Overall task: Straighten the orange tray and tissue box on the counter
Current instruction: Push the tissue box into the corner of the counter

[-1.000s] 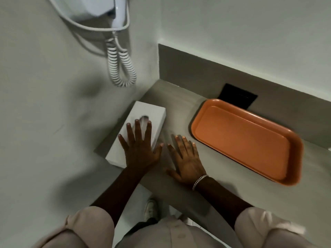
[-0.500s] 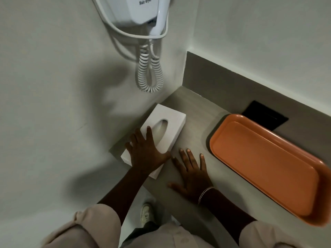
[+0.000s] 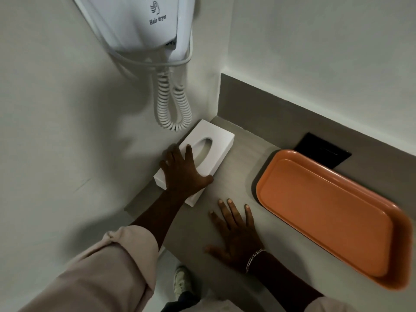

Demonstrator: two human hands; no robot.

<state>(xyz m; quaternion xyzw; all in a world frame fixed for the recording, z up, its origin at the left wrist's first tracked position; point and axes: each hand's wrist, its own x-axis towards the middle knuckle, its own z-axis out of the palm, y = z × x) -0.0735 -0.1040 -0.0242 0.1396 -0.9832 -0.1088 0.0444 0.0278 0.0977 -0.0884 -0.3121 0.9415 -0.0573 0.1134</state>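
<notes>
Up by the wall, the left hand (image 3: 183, 171) lies spread on the white tissue box (image 3: 208, 152), thumb hooked over its near long side (fingers draped, not clenched). Nearby, the right hand (image 3: 236, 233) rests flat and splayed on the grey counter (image 3: 238, 167), holding nothing. Well apart, the orange tray (image 3: 326, 212) sits askew at right.

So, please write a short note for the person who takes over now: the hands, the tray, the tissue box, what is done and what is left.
Left hand: palm down on the near end of the tissue box, fingers spread, not gripping.
Right hand: flat on the bare counter, empty.
Tissue box: by the left wall, under the hair dryer, at a slant to the counter's front edge.
Orange tray: empty, by the back wall, untouched.
Left: check that both sit square.
</notes>
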